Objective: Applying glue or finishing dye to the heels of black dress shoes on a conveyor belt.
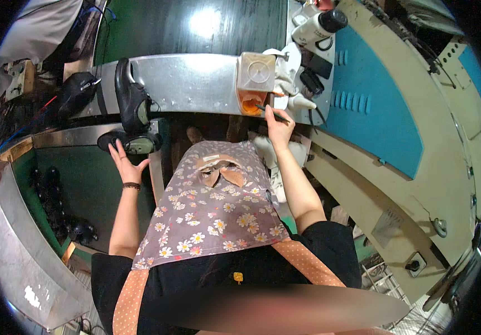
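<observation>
My right hand [279,127] grips a thin dark brush handle [261,107]. The handle's end reaches the mouth of a small pot with orange contents [250,106] at the metal ledge's front edge; any bristles are hidden. On the left, the spread fingers of my left hand [123,163] lie at the near edge of a black shoe [142,144] with a grey-green sole. Whether they press on it I cannot tell. Just beyond, a second black shoe [131,95] rests on the metal ledge [195,84], its toe pointing away.
A square translucent container [257,71] stands behind the pot. To its right are a white bottle with a black cap [318,28] and a white nozzle [302,103]. A dark conveyor belt [195,28] runs beyond the ledge. Another black shoe [78,92] sits farther left. A blue-panelled machine [374,106] borders the right.
</observation>
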{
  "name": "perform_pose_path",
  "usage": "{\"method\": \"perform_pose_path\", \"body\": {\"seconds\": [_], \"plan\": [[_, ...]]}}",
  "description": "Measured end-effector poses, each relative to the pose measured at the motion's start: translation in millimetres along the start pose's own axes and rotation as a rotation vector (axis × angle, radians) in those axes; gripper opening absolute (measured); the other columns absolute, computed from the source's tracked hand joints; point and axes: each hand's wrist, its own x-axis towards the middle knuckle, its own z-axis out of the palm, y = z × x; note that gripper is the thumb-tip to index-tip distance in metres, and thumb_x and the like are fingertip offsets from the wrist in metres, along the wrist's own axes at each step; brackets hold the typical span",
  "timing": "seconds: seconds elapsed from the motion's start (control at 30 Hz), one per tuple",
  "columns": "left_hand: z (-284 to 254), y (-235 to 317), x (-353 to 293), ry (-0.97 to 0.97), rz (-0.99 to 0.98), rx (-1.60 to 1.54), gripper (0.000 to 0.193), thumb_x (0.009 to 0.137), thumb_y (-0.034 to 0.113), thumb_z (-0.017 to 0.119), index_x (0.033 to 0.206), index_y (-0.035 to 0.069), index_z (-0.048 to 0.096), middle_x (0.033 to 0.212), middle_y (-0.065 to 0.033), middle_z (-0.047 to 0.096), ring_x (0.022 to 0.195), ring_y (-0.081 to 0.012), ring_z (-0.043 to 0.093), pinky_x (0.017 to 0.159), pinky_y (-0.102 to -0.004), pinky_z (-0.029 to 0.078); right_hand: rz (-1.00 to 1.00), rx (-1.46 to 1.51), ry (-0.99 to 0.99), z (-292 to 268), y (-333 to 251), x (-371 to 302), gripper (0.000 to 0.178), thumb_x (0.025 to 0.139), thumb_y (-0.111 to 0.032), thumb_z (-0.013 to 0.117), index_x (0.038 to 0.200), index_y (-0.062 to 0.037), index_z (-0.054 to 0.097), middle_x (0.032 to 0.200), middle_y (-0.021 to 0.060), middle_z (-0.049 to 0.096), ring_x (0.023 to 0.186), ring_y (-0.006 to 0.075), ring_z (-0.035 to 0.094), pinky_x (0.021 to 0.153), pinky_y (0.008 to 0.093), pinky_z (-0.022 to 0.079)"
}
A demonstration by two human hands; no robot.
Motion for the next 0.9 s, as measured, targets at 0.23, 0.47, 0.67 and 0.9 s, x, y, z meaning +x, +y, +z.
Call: {"method": "perform_pose_path", "body": {"seconds": [0.23,0.47,0.67,0.9], "plan": [[-9,-1,38,-0.336,0.580,0.491,0.079,0.065,0.005,0.074,0.136,0.011,0.040,0.151,-0.0126,0.025,0.140,-0.0296,0.025,0.115,-0.0416,0.021,0.003,-0.199,-0.070,20,17,-6,0.028,0.078,-0.030,0.075,0.081,-0.0023,0.072,0.061,0.0099,0.066,0.055,0.0142,0.060,0.059,0.0284,0.048],[0,0,66,-0.620,0.628,0.627,0.085,0.064,0.009,0.074,0.140,0.010,0.035,0.127,-0.0128,0.049,0.117,-0.0278,0.047,0.098,-0.0390,0.037,0.091,-0.151,-0.011,12,18,1,0.033,0.078,-0.035,0.074,0.081,-0.0020,0.072,0.066,0.0085,0.068,0.059,0.0137,0.060,0.062,0.0301,0.048],[2,12,72,-0.661,0.597,0.692,0.095,0.059,0.017,0.081,0.141,0.010,0.032,0.125,-0.0126,0.049,0.118,-0.0284,0.045,0.102,-0.0398,0.035,0.097,-0.310,-0.089,13,-3,0,0.035,0.078,-0.036,0.074,0.081,-0.0013,0.073,0.064,0.0073,0.067,0.060,0.0139,0.062,0.061,0.0286,0.048],[8,9,82,-0.742,0.499,0.588,0.070,0.070,0.007,0.067,0.134,0.007,0.039,0.132,-0.0181,0.048,0.125,-0.0326,0.045,0.107,-0.0393,0.034,0.201,-0.407,-0.025,4,16,3,0.046,0.075,-0.042,0.075,0.070,0.0030,0.068,0.060,0.0102,0.066,0.051,0.0171,0.061,0.057,0.0324,0.049]]}}
